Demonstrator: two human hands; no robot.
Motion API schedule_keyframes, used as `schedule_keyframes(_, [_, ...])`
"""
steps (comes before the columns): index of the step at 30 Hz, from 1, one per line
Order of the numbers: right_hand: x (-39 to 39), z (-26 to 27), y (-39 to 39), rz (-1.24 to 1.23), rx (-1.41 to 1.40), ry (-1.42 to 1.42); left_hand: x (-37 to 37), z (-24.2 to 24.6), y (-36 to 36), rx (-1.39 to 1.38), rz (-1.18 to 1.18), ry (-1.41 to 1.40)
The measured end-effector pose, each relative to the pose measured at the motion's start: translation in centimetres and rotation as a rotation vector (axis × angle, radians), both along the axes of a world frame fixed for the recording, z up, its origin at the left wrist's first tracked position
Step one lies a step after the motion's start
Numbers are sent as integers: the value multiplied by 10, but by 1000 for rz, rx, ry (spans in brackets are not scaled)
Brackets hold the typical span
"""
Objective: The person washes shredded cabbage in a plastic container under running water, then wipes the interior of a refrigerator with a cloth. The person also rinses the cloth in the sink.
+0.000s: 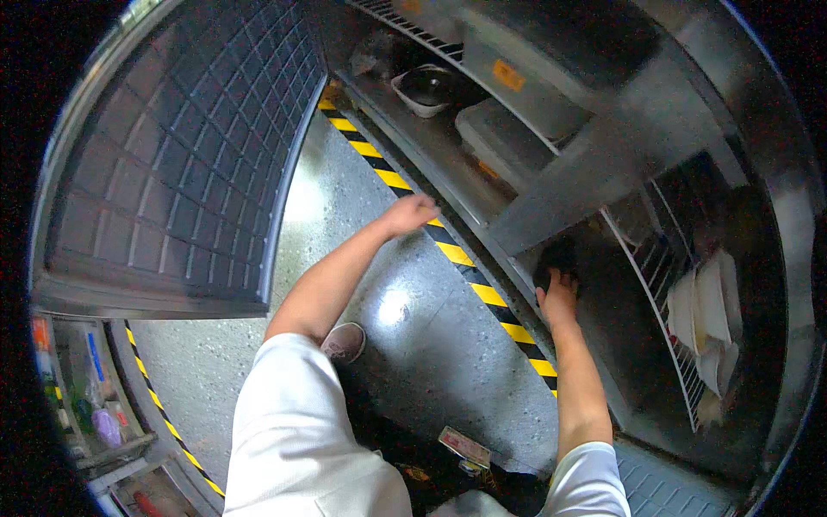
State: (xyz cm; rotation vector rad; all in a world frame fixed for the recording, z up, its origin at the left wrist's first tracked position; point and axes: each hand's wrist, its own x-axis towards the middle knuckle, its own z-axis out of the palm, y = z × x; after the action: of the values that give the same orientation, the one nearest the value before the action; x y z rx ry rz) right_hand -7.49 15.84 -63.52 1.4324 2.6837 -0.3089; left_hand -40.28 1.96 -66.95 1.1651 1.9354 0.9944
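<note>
My right hand [558, 297] reaches into the lower part of a steel refrigerator cabinet and touches a dark object [559, 258]; what that object is cannot be made out, and its far side is in shadow. My left hand [411, 214] is curled and slightly blurred over the striped floor tape [452, 251], in front of the cabinet's sill; whether it holds something small is unclear. Left of the centre post stand a white bowl [423, 97] and a lidded plastic container [494, 139]. White containers [704, 310] rest on a wire shelf [652, 284] at the right.
An open, grid-patterned door [181, 161] fills the upper left. The steel centre post [575, 174] divides the cabinet. Another plastic bin [517, 71] sits on the upper rack. Drawers with small items [103, 394] are at the lower left. A shoe [344, 342] shows on the speckled floor.
</note>
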Motion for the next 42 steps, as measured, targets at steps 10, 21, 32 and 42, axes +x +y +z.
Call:
schedule_keyframes(10, [4,-33,1,2,176,-37,47,56,151,445,307,-1257])
schedule_keyframes(21, [-7,-21,-12,-89,115,27,18,5,163,412,268,-417])
schedule_keyframes(32, [5,-24,-6,-126,132,-184,39,6,160,459,457,-1274])
schedule_keyframes(42, [-10,-17,-10,4,253,-306,49,36,176,466,657,-907])
